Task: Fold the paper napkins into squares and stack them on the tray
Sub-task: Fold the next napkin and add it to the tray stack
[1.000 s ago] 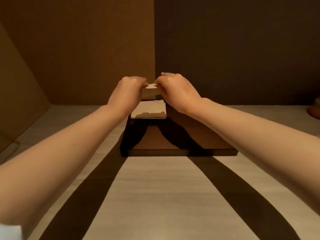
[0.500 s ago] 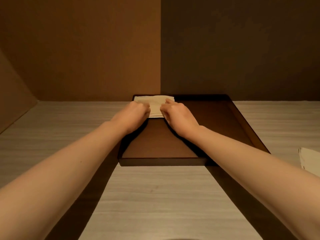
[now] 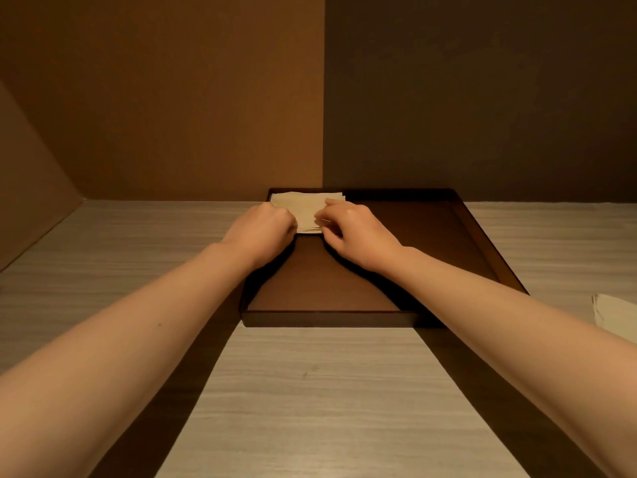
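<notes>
Two hands meet at the centre of the frame, over the stack (image 3: 307, 211) in the tray's (image 3: 482, 236) upper left corner. I judge this the stacking step: squaring a folded napkin on the pile. My left hand (image 3: 263, 229) is curled against the stack's left edge; my right hand (image 3: 358, 232) pinches its lower right corner. Both arms reach straight forward. Next, I should let go and fetch from the spare napkins (image 3: 617, 315) at the right edge.
</notes>
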`<state>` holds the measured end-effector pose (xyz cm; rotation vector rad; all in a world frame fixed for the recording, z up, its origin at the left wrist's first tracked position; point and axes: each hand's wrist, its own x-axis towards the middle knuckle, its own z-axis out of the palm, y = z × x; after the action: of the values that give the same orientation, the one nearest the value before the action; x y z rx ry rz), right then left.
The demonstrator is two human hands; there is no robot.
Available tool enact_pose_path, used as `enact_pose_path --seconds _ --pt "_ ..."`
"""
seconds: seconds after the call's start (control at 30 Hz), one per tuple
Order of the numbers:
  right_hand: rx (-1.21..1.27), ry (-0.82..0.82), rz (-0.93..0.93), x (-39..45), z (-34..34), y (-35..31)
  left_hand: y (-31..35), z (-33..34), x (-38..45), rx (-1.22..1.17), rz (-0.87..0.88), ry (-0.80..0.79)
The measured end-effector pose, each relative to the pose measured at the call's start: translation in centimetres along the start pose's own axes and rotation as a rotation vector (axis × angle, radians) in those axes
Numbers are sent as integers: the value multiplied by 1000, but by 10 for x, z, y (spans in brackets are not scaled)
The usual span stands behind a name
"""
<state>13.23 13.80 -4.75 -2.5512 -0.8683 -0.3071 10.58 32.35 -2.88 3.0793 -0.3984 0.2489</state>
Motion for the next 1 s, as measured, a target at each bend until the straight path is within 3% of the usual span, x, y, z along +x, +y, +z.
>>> enact_pose_path --seconds 0.43,0.83,1.0 --pt "-188 -178 -37 7 1 11 -1 6 3 68 32 90" --pt "-213 -181 -15 -7 -16 1 6 -4 0 60 72 149" --pt "-224 -197 -14 -13 -15 -2 8 -3 3 86 -13 14"
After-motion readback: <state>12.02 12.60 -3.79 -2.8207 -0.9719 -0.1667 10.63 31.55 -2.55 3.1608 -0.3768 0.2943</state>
